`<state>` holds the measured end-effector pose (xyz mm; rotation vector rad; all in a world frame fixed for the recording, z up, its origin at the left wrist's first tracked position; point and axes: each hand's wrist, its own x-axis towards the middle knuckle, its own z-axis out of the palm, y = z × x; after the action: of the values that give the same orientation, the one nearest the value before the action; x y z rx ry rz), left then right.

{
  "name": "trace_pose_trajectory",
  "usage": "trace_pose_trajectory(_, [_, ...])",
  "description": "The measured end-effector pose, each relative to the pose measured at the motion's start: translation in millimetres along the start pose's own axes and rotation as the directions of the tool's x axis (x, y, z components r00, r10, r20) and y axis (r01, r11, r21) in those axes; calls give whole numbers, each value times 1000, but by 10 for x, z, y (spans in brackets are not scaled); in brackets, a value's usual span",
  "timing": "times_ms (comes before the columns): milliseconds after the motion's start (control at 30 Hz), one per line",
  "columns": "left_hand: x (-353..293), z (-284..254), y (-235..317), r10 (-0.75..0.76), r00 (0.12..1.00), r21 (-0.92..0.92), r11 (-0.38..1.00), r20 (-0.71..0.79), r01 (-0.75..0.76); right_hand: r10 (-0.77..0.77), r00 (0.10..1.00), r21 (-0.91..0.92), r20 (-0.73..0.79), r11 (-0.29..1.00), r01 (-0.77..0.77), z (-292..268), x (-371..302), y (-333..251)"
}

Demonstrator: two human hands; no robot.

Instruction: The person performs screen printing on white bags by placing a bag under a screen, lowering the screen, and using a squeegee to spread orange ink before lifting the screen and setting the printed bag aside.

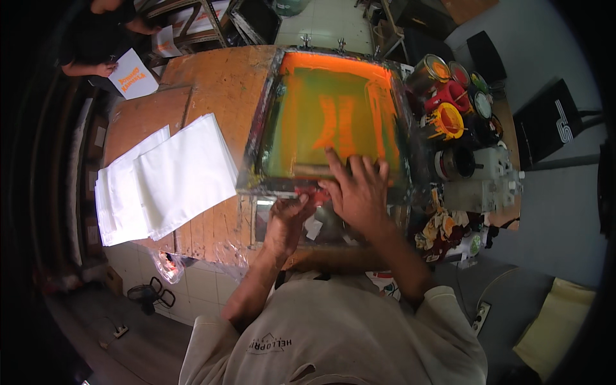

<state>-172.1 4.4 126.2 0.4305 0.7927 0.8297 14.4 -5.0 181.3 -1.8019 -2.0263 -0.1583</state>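
Note:
A screen-printing frame [258,151] lies before me, its green mesh [308,96] streaked with orange ink [340,61] that is thickest along the far edge. A wooden strip, seemingly a squeegee [311,170], rests across the near end of the mesh. My left hand [285,221] is closed at the frame's near edge, thumb and fingers on a small red piece [311,194] whose kind I cannot make out. My right hand [360,192] reaches over the near edge with fingers spread above the squeegee and mesh, its thumb close to the red piece.
White sheets [186,173] lie stacked on the wooden table [218,83] at left. Ink cans [447,122], plastic jugs [478,192] and stained rags [443,228] crowd the right side. At far left a person [96,38] holds a white sheet printed in orange [133,76].

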Motion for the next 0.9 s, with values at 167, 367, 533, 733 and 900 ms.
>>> trace_pose_trajectory(167, [307, 155, 446, 247, 913, -150, 966, 323, -208, -125, 960, -92, -252, 990, 104, -461, 791, 180])
trace_pose_trajectory(367, [1624, -410, 338, 666, 721, 974, 217, -191, 57, 24, 999, -12, 35, 1000, -24, -1035, 1632, 462])
trace_pose_trajectory(533, [2040, -956, -20, 680, 718, 937, -328, 147, 119, 82, 979, 24, 186, 996, -88, -1449, 2251, 384])
trace_pose_trajectory(733, [2204, -1240, 456, 395, 912, 877, 471, -112, -96, 241, 966, 76, 91, 966, -248, -1495, 2607, 371])
trace_pose_trajectory(900, [2190, -1524, 689, 563, 806, 923, 379, -180, -58, 379, 915, 33, 141, 921, -387, -1570, 2822, 399])
